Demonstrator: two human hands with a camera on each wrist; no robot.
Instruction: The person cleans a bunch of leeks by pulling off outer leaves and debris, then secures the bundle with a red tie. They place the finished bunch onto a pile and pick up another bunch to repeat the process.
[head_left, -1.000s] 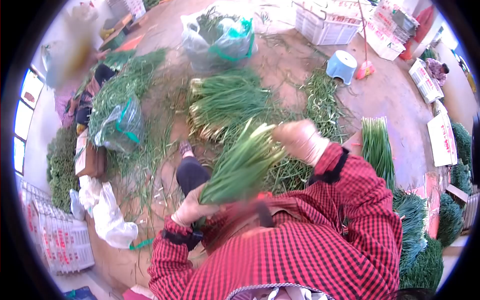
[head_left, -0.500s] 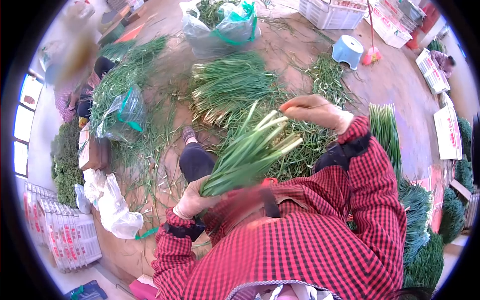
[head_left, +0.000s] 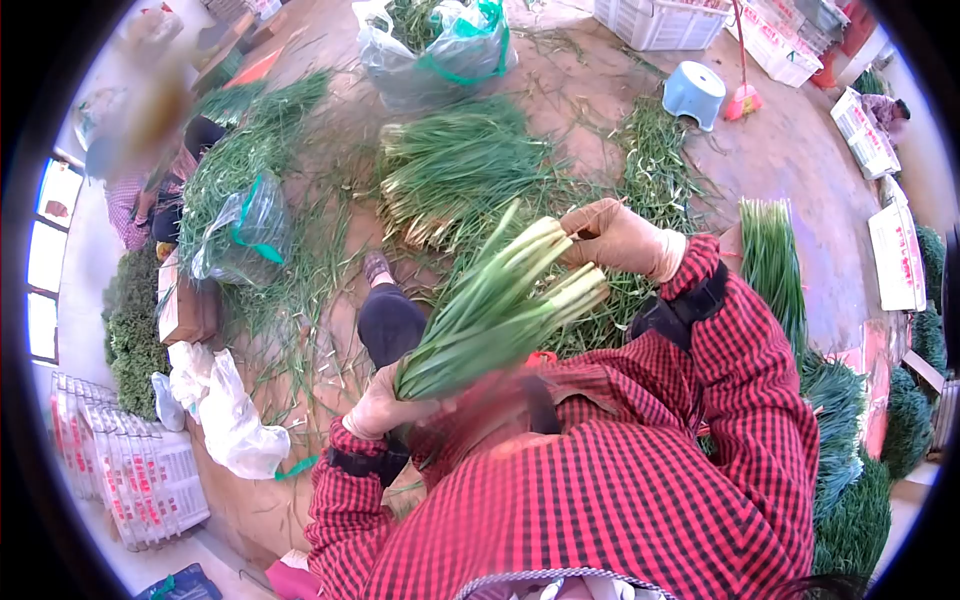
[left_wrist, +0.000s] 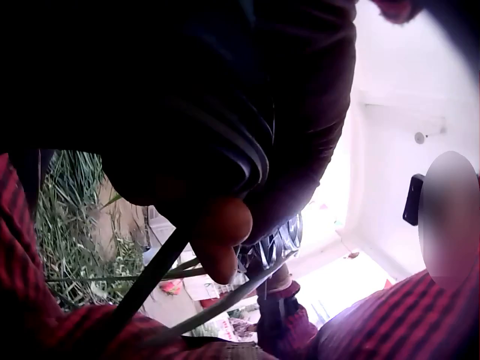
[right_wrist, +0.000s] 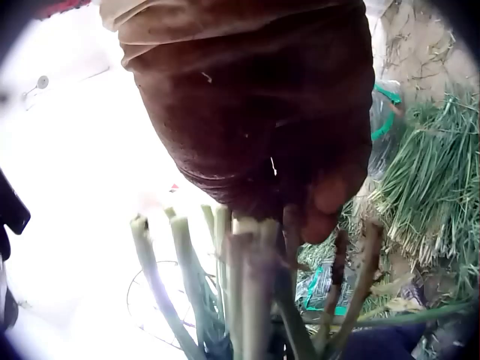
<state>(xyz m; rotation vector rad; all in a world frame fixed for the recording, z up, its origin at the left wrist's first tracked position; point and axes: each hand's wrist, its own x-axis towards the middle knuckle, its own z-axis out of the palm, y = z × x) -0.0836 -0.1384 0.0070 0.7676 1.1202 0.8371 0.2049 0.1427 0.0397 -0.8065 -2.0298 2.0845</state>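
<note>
- Head view: my left grip [head_left: 385, 405] is clamped round the green leafy end of the bundle of spring onions [head_left: 495, 310], low and close to my chest.
- Head view: the bundle is held clear of the floor [head_left: 600, 150]. It slants up and to the right, with its white stalk ends uppermost.
- Head view: my right grip [head_left: 615, 238] sits at those white ends, with the fingers curled onto the topmost stalks (a pinch rather than a full grasp).
- Head view: beyond the bundle a loose heap of spring onions [head_left: 455, 170] lies on the floor. A plastic bag [head_left: 435, 60] stuffed with greens stands past the heap. A blue stool [head_left: 693, 93] and a white crate [head_left: 660, 22] are well apart from it, to the right.
- Left wrist view: the left grip [left_wrist: 210, 135] fills the frame, dark and very close, with its fingers [left_wrist: 221, 240] curled over. Green stalks of the bundle [left_wrist: 150, 277] run out from under them. How tightly they are held cannot be read in this view.
- Right wrist view: the right grip [right_wrist: 255, 112] hangs directly over the cut white ends of the bundle [right_wrist: 240, 277], and one fingertip touches a stalk. The heap [right_wrist: 435, 172] shows on the floor to the right.
</note>
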